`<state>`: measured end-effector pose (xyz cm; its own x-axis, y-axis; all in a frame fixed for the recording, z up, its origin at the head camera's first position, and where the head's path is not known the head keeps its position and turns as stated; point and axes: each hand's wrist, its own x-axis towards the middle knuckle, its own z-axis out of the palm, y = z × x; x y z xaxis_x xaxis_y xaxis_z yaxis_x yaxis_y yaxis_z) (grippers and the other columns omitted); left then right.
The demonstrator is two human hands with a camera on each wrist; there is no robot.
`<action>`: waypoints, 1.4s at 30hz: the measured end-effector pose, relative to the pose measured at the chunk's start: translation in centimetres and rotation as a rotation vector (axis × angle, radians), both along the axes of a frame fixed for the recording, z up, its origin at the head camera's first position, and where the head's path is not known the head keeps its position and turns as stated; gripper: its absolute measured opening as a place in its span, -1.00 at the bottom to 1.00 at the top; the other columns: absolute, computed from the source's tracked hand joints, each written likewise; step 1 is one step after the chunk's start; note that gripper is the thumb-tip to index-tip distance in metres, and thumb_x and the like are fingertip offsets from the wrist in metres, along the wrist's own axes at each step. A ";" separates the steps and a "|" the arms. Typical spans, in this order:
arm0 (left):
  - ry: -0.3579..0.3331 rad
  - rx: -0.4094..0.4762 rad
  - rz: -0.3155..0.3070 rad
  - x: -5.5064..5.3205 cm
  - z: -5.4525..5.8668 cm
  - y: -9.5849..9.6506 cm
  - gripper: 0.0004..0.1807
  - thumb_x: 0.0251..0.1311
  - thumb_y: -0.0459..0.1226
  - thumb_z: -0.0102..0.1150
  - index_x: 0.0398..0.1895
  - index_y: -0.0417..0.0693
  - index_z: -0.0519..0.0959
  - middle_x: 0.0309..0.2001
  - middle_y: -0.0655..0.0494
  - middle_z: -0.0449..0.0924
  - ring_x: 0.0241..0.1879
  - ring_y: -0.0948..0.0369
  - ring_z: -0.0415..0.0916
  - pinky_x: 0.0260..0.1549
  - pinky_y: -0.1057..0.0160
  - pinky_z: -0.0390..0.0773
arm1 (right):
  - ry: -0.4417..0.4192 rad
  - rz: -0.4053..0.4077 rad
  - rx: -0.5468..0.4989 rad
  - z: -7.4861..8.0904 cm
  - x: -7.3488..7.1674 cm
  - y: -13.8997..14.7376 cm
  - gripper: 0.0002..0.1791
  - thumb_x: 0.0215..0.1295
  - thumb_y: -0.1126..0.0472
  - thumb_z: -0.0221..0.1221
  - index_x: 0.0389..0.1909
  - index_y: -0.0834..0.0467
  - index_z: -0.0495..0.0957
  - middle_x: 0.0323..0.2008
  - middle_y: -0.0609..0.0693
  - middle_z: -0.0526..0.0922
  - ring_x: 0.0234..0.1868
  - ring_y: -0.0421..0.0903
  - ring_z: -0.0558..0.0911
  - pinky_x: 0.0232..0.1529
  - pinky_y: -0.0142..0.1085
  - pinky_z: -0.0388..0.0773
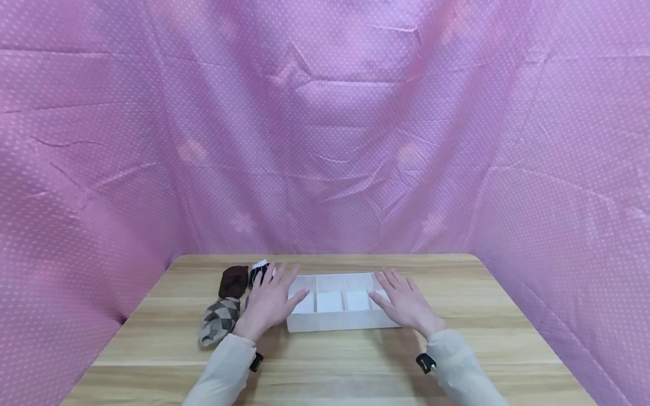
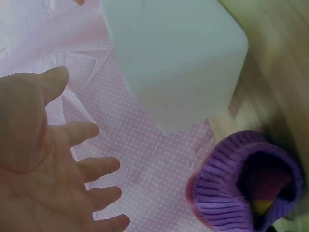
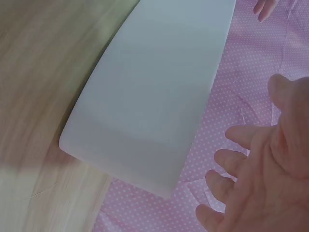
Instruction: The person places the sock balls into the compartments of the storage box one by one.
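A white box [image 1: 340, 322] with several compartments stands on the wooden table between my hands. My left hand [image 1: 269, 301] hovers at its left end, palm down with fingers spread. My right hand [image 1: 406, 303] is held the same way over the right end. Neither hand grips anything, and both wrist views show gaps between the fingers and the box. Left of my left hand lie a dark brown rolled sock [image 1: 233, 282], a grey argyle rolled sock [image 1: 220, 321] and a black-and-white rolled sock [image 1: 259, 272]. A purple ribbed rolled sock [image 2: 217, 181], mostly hidden in the head view, sits near the box.
The wooden table [image 1: 335, 372] carries the box and the socks. Pink dotted cloth [image 1: 330, 141] hangs behind it and along both sides. Small black devices are strapped at both wrists, over light sleeves [image 1: 223, 366].
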<state>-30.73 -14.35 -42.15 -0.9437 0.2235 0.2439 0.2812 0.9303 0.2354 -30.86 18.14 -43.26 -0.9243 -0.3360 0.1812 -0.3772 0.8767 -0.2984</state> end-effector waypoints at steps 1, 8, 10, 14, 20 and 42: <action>0.001 0.003 0.002 0.0 -0.1 0.0 -0.22 0.35 0.29 -0.17 0.53 0.19 0.12 0.52 -0.14 0.07 0.54 -0.15 -0.19 0.43 -0.30 -0.13 | 0.002 0.000 -0.001 0.0 0.0 0.0 -0.26 0.50 -0.25 -0.19 0.51 0.14 0.11 0.54 0.16 0.04 0.54 0.18 0.02 0.49 0.20 -0.15; 0.076 0.042 0.024 0.0 -0.4 -0.4 -0.29 0.36 0.26 -0.13 0.47 0.16 0.25 0.43 -0.14 0.27 0.48 -0.18 0.04 0.36 -0.32 0.10 | 0.059 0.021 -0.100 -0.1 0.1 0.1 -0.33 0.51 -0.12 -0.09 0.44 0.23 0.23 0.46 0.26 0.19 0.50 0.25 0.12 0.47 0.17 0.00; 0.097 0.061 0.022 -0.1 -0.5 -0.6 -0.32 0.37 0.24 -0.12 0.44 0.13 0.30 0.39 -0.12 0.34 0.44 -0.18 0.13 0.33 -0.29 0.17 | 0.060 0.031 -0.154 -0.1 0.1 0.1 -0.35 0.50 -0.09 -0.05 0.42 0.25 0.26 0.45 0.26 0.22 0.49 0.25 0.13 0.47 0.16 0.03; 0.077 0.176 0.017 0.1 -0.7 -1.2 -0.36 0.37 0.19 -0.04 0.40 0.09 0.36 0.36 -0.05 0.40 0.36 -0.12 0.29 0.29 -0.21 0.29 | 0.016 0.039 -0.254 -0.2 0.1 0.2 -0.36 0.49 -0.07 -0.01 0.42 0.24 0.27 0.45 0.25 0.22 0.49 0.25 0.13 0.46 0.16 0.03; 0.027 0.335 0.026 0.0 -1.1 -2.0 -0.35 0.34 0.16 0.04 0.38 0.04 0.38 0.36 -0.04 0.41 0.34 -0.07 0.34 0.31 -0.13 0.32 | -0.006 0.000 -0.428 -1.0 -0.1 1.0 -0.42 0.47 -0.04 0.05 0.37 0.20 0.35 0.40 0.21 0.34 0.44 0.23 0.25 0.41 0.13 0.17; 0.072 0.521 0.085 -0.3 -1.0 -6.3 -0.52 0.31 0.00 0.19 0.18 -0.07 0.57 -0.10 0.00 0.73 -0.11 0.07 0.70 -0.04 0.01 0.59 | -0.191 -0.134 -0.855 -2.7 -0.5 4.6 -0.49 0.32 0.19 0.25 0.25 0.26 0.47 0.28 0.27 0.47 0.34 0.20 0.42 0.32 -0.03 0.38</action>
